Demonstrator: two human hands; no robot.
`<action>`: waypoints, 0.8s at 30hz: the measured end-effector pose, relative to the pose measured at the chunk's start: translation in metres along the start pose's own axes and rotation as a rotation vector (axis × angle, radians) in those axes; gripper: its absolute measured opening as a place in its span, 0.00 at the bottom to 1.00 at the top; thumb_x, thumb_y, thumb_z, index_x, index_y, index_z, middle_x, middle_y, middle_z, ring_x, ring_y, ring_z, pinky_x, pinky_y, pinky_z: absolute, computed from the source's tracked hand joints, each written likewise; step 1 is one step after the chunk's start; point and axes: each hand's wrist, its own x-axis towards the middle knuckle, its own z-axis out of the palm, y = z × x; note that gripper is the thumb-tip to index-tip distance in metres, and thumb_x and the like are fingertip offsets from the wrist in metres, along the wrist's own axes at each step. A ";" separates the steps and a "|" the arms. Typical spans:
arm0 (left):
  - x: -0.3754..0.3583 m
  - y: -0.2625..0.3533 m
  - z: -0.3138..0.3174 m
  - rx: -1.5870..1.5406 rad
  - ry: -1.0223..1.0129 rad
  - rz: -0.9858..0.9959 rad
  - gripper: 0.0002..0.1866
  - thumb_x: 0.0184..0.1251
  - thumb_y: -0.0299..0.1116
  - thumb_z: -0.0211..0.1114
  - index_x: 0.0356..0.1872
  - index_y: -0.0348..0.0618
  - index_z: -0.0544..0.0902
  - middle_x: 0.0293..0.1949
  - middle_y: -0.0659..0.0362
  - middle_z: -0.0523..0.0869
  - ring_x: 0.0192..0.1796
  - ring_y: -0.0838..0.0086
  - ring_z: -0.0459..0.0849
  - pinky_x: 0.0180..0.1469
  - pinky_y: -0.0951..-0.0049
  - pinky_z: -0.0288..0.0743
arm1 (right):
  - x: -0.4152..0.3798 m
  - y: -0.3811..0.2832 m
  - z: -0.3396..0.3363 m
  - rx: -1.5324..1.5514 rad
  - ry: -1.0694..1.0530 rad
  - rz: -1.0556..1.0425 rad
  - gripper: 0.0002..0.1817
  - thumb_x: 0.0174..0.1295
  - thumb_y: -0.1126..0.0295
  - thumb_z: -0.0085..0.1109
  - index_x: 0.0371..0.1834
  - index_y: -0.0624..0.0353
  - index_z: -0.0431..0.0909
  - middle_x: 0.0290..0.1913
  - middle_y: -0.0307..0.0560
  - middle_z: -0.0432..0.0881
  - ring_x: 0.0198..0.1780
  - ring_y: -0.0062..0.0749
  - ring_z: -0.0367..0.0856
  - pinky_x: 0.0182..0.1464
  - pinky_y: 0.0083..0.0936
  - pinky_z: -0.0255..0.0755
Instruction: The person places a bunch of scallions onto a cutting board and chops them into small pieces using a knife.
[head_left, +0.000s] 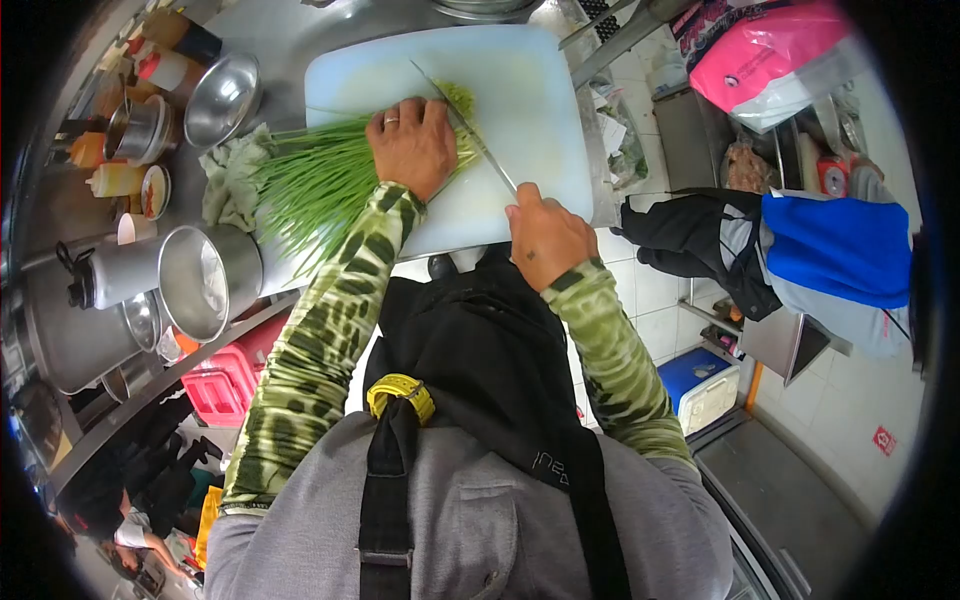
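Note:
A thick bunch of long green chives [318,178] lies across the left part of a white cutting board [540,100], its stalks hanging over the board's left edge. My left hand [412,145] presses down on the bunch near its right end, fingers closed over the stalks. My right hand [550,237] is wrapped round the handle of a kitchen knife [487,152]. The blade slants up and left, lying along the cut end of the bunch, close to my left fingers. Finely chopped chives [459,98] sit beside the blade. The knife handle is mostly hidden in my fist.
Left of the board are a crumpled cloth [234,178], a metal bowl [222,98], a deep steel pot [196,285] and sauce bottles [118,180]. To the right, a person in a blue top [838,248] stands near a steel counter. A cooler box [700,392] is on the floor.

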 end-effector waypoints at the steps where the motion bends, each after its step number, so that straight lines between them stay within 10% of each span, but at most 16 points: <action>1: 0.001 0.000 -0.001 -0.004 -0.011 0.001 0.09 0.64 0.36 0.65 0.44 0.52 0.81 0.44 0.58 0.84 0.49 0.59 0.84 0.57 0.49 0.69 | -0.003 0.001 -0.002 -0.002 -0.012 0.004 0.12 0.76 0.61 0.53 0.45 0.59 0.70 0.34 0.61 0.83 0.37 0.64 0.86 0.41 0.56 0.79; 24: 0.000 0.001 -0.003 0.013 -0.043 -0.006 0.08 0.64 0.36 0.65 0.42 0.51 0.80 0.44 0.58 0.85 0.49 0.59 0.85 0.57 0.49 0.70 | -0.014 0.009 -0.002 -0.026 -0.057 -0.002 0.11 0.77 0.62 0.51 0.45 0.59 0.68 0.31 0.59 0.83 0.37 0.63 0.84 0.40 0.56 0.75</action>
